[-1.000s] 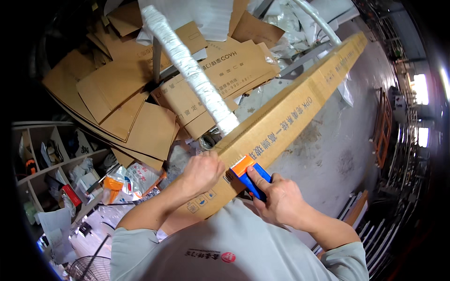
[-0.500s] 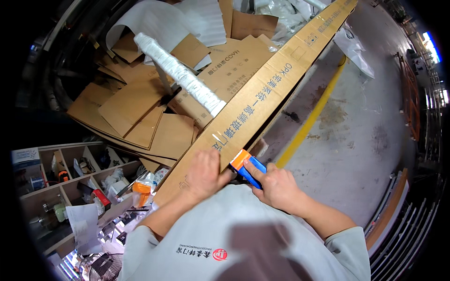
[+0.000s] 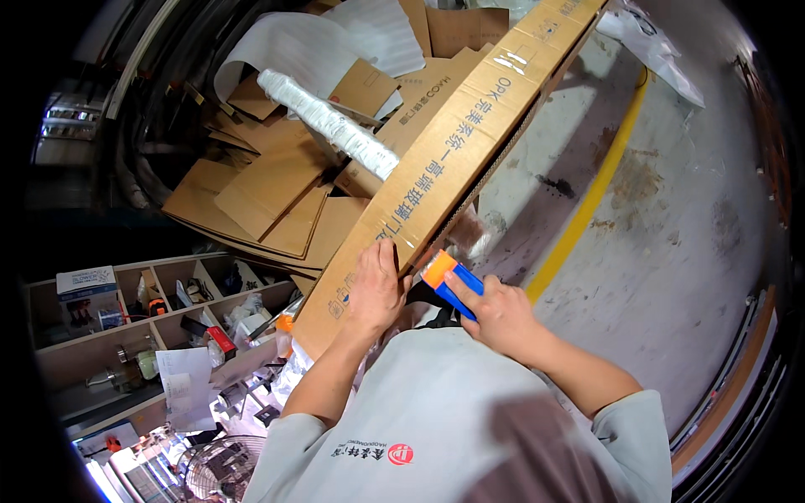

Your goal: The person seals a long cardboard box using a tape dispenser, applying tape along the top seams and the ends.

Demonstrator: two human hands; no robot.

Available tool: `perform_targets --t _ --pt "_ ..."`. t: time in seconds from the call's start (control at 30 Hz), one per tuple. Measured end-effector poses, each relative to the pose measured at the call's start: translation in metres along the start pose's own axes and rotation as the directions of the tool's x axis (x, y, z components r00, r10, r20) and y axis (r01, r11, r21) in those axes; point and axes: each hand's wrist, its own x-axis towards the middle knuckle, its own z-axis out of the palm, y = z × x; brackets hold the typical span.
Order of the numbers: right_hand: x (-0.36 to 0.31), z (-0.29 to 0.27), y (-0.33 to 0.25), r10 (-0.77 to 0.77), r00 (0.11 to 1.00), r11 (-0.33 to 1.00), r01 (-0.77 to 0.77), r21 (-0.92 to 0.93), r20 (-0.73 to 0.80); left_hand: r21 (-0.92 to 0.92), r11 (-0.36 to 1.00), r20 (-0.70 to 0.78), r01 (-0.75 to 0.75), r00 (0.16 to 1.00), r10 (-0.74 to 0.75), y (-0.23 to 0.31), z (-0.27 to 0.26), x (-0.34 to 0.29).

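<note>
A long, narrow cardboard box (image 3: 449,159) runs diagonally in front of me, its near end beside my left forearm. Flat on its top, near that end, my left hand (image 3: 377,289) rests with fingers stretched out and the thumb toward the right edge. My right hand (image 3: 503,317) is closed around an orange-and-blue hand tool (image 3: 457,283), index finger laid along it. The tool's orange end points at the box's right side, a small distance from it. What sort of tool it is I cannot make out.
Flattened cardboard (image 3: 268,201) and white foam sheet (image 3: 335,42) are heaped at the far left, with a plastic-wrapped bar (image 3: 331,126) across them. A compartment shelf (image 3: 189,314) with small parts stands at left. A yellow line (image 3: 591,205) crosses the floor at right.
The tool has come off the box's right edge and now sits a little to its right. My left fingers have straightened on the box. The whole view has shifted somewhat.
</note>
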Motion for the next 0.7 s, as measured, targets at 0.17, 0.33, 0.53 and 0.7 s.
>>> perform_targets --t 0.17,0.33,0.53,0.7 --pt "0.018 0.070 0.040 -0.138 0.954 0.981 0.168 0.095 -0.268 -0.117 0.993 0.015 -0.003 1.000 0.005 -0.009 -0.003 0.019" --pt "0.026 0.100 0.057 -0.202 0.898 0.963 0.254 0.087 -0.390 -0.082 0.996 -0.062 0.045 0.997 -0.050 0.001 0.003 0.045" --pt "0.014 0.177 0.091 -0.061 0.969 0.984 0.098 0.148 -0.239 -0.029 0.999 -0.104 -0.030 0.994 0.027 -0.004 0.014 0.047" --pt "0.020 0.210 0.105 -0.065 0.953 0.989 0.101 0.109 -0.297 -0.018 0.996 -0.100 -0.085 0.992 0.083 0.002 0.010 0.048"
